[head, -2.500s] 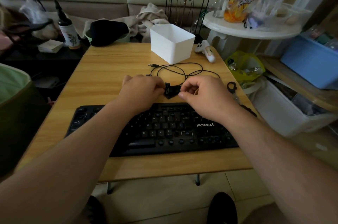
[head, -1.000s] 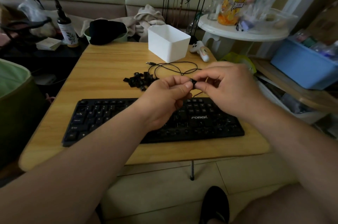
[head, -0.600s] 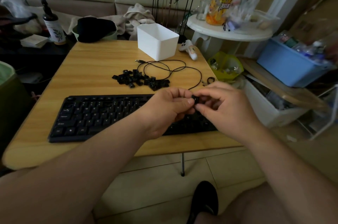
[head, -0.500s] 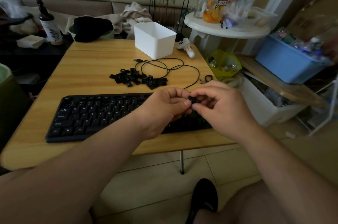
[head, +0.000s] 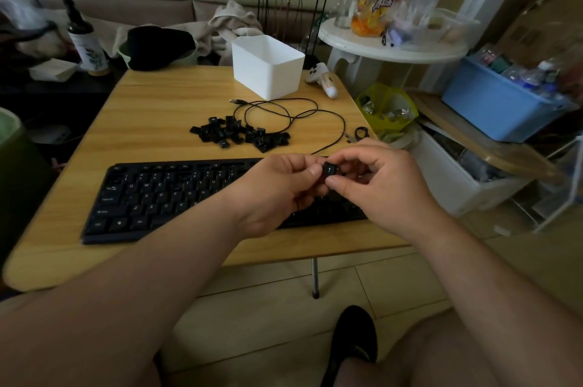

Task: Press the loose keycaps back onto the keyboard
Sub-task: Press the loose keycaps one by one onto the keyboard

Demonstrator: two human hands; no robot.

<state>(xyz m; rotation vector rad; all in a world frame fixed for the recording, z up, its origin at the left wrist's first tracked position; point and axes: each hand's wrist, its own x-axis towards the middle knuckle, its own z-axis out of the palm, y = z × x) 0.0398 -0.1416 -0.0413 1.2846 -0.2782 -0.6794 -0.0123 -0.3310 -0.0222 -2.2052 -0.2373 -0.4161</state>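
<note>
A black keyboard point(head: 164, 197) lies along the near edge of the wooden table point(head: 157, 109); my hands hide its right part. A pile of several loose black keycaps point(head: 239, 134) sits just behind it. Above the keyboard's right half I hold one black keycap point(head: 329, 170) with a white up-arrow facing me. My left hand point(head: 277, 194) pinches its left side with thumb and fingers. My right hand point(head: 378, 184) pinches its right side between thumb and forefinger.
The keyboard's black cable point(head: 293, 115) loops behind the keycap pile. A white bin point(head: 268, 67) and a white controller point(head: 321, 79) stand at the back of the table, and a small keycap puller point(head: 359, 132) lies near its right edge. Storage boxes crowd the floor to the right.
Both hands left the keycap pile, lifted one keycap and brought it nearer over the keyboard's right half. In the last half second they turned it so its arrow legend faces up.
</note>
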